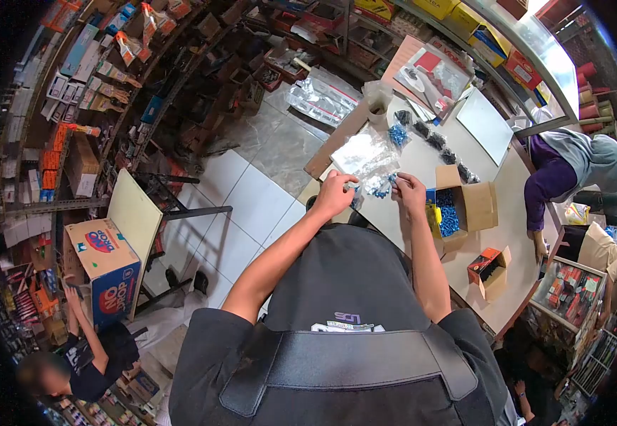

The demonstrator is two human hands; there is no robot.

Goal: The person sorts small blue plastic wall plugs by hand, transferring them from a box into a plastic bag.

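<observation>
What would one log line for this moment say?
left hand: pinching clear bag | right hand: pinching same bag | bag: blue pieces inside | open box of blue pieces: right of the hands | surface: counter

Long pale counter (pixel 497 234) runs through shop. On it: open cardboard box (pixel 465 206) of small blue parts, small orange box (pixel 487 268) near front edge, row of dark filled bags (pixel 440 145), clear plastic bags (pixel 365 153), plastic cup (pixel 378 103), white sheet (pixel 484 124), flat packaged card (pixel 433 71) at far end.
</observation>
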